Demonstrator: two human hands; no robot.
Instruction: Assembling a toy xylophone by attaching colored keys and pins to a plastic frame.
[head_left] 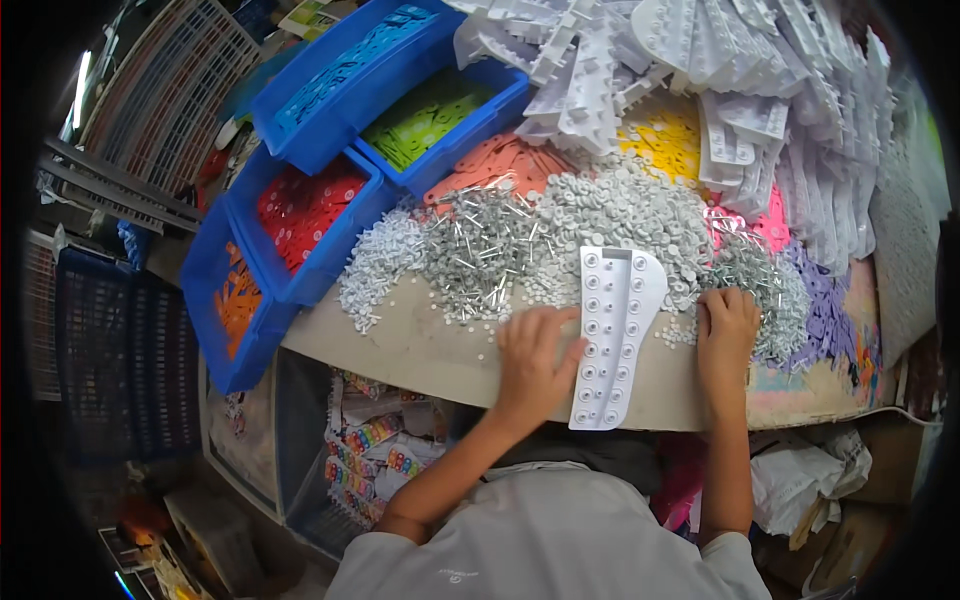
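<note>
A long white plastic piece (603,385) with two rows of round sockets lies lengthwise on the table before me, one upper corner rounded. Beside its left edge is my left hand (532,365), thumb and forefinger apart and their tips at the edge. My right hand (728,330) rests at the near side of a heap of shiny metal pins (740,268), its fingers bent together; whatever lies between them is hidden. Small grey-white round caps (610,205) are heaped just beyond the white piece. Another pile of metal pins (485,250) lies to the left.
Blue bins (300,285) at the left hold red, orange, green and blue flat pieces. Salmon (505,165), yellow (662,142) and purple pieces (825,310) lie in piles. Many white plastic pieces (720,50) are stacked at the far right. Below the table's edge, a crate (320,495) holds colourful packages.
</note>
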